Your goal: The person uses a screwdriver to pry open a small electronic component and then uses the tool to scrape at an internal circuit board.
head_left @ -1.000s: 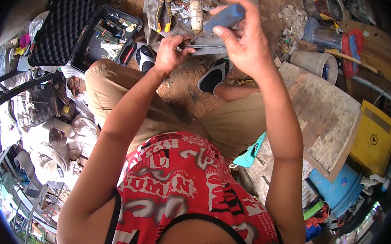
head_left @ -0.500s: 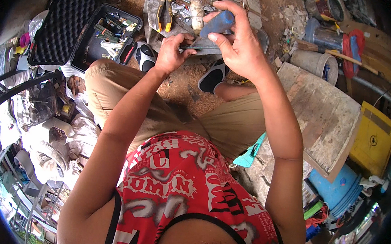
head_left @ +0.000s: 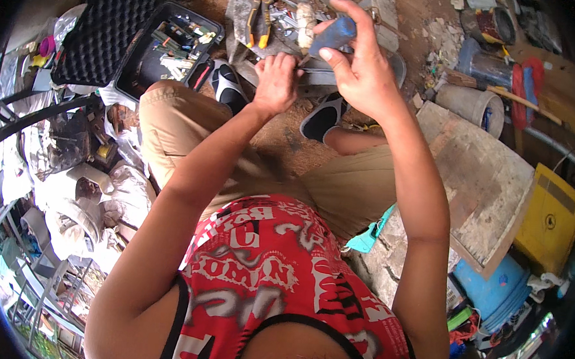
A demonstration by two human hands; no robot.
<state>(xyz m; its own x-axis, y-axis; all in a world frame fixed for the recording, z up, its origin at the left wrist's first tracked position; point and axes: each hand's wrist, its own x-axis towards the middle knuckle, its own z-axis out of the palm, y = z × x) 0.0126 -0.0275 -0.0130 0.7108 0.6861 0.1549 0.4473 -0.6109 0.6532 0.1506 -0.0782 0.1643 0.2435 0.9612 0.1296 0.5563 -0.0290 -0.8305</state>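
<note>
My right hand grips a scuffed blue object, like a tool handle, above a flat grey metal surface. My left hand is closed at that surface's near left edge, fingers curled; what they hold is hidden. Beyond them, yellow-black pliers and a white cylindrical tool lie among small metal bits on a worn grey board.
An open black case of small tools sits left, near my crossed legs. A weathered board, grey bucket, yellow panel and blue container are on the right. White bags and clutter fill the lower left.
The view has shifted slightly, the scene sitting further right. My left fingers are more curled, with the back of the hand upward; my right hand still grips the blue object.
</note>
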